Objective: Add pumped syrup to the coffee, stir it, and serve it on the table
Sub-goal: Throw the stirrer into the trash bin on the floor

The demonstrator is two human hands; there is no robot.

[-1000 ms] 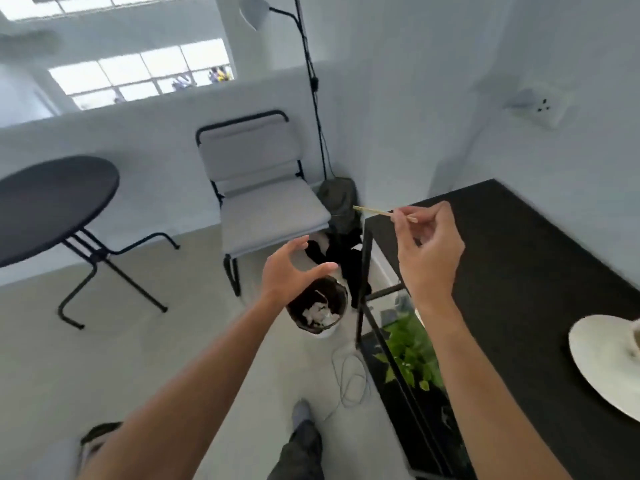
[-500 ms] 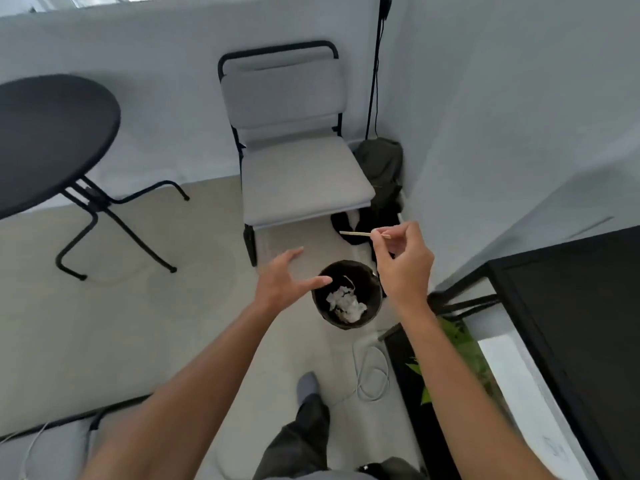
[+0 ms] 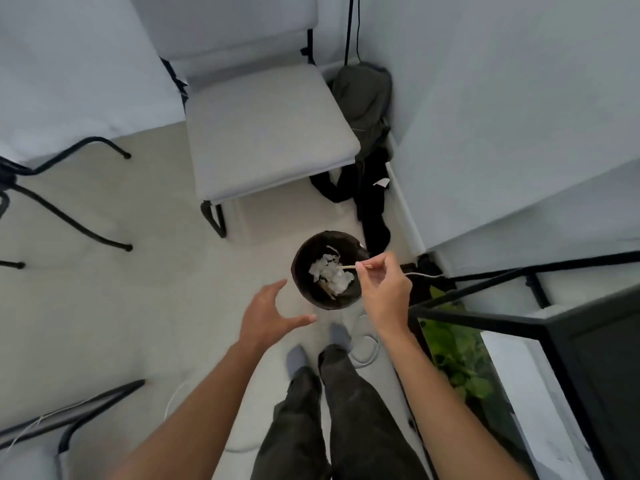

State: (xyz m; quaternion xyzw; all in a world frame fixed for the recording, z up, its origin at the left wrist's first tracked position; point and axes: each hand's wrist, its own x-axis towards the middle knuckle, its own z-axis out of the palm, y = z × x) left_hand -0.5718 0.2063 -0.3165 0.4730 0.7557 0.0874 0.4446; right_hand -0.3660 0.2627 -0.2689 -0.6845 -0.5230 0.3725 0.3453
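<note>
Pale floor (image 3: 104, 306) fills the centre and left of the frame, bounded above by white walls. Upper centre: a grey padded chair (image 3: 266, 133), its backrest cut off by the top edge. At the left edge, black table legs (image 3: 69, 220) show; the tabletop is out of frame. To the right of the chair, a dark green bag (image 3: 363, 95) and black cloth (image 3: 372, 199) lie against the wall, their outlines hard to separate.

Centre: a round dark waste bin (image 3: 327, 270) on the floor, holding crumpled white paper (image 3: 330, 275). The right hand (image 3: 384, 289) is over the bin's right rim, thumb and forefinger pinched tight on a thin wooden stir stick (image 3: 348, 267); its free end points left over the bin opening, and the held end is hidden in the fingers. The left hand (image 3: 268, 317) hovers lower left of the bin, fingers spread wide, holding nothing.

Lower right: the corner of a black table (image 3: 588, 341), mostly cut off by the frame; green leaves (image 3: 453, 355) show beneath it. The coffee and syrup are not visible. Lower centre: dark trouser legs (image 3: 339, 410) and grey-socked feet (image 3: 298, 356), with a white cable (image 3: 363, 351) looped on the floor beside them.
</note>
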